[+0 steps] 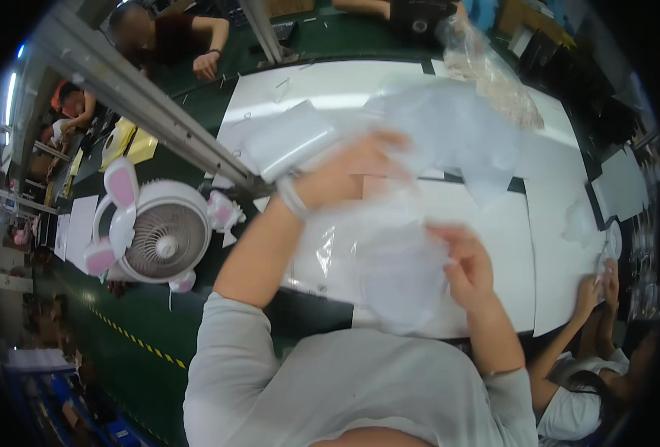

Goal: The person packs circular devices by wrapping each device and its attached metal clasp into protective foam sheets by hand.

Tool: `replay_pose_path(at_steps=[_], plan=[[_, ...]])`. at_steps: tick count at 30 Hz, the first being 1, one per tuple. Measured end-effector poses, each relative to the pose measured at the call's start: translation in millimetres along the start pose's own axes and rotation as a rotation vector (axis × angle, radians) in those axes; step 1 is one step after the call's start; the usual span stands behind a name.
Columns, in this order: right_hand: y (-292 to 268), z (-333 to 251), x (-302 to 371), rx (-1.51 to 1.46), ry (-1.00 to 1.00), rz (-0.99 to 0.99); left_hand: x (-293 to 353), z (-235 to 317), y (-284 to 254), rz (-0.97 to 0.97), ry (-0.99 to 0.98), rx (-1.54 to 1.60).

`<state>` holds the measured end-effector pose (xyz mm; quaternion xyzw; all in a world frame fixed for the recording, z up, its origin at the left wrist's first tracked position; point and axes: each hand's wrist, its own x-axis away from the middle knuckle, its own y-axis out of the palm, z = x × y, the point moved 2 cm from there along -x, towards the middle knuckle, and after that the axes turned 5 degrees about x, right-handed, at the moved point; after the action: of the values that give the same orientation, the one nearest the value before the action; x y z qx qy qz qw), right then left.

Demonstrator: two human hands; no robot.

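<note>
My left hand reaches over the middle of the table, smeared by motion, so its fingers do not show clearly. A white band circles that wrist. Lower and to the right, my right hand has its fingers curled in at the edge of a whitish, see-through plastic bag, which looks rounded and blurred. Beneath my left forearm lies a shiny clear plastic sheet or bag. Just beyond my left hand is a stack of glossy clear bags. A heap of pale translucent bags spreads to the right of it.
A white fan with pink rabbit ears stands left of the table. A metal post slants down beside it. White boards cover the tabletop. A bulging clear bag sits far right. A co-worker's hands handle something whitish at right.
</note>
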<state>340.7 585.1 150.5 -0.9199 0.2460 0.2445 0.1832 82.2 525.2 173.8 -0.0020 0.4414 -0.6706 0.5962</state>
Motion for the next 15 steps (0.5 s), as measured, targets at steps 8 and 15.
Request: replay_pose_path(at_steps=[8,15], plan=[[-9,44,35,-0.360,0.205,0.121,136,-269,-174,0.180,-1.419,-0.800],[-12,66,47,-0.470,0.349,0.285,137,-287,-184,0.169,-1.112,-0.953]])
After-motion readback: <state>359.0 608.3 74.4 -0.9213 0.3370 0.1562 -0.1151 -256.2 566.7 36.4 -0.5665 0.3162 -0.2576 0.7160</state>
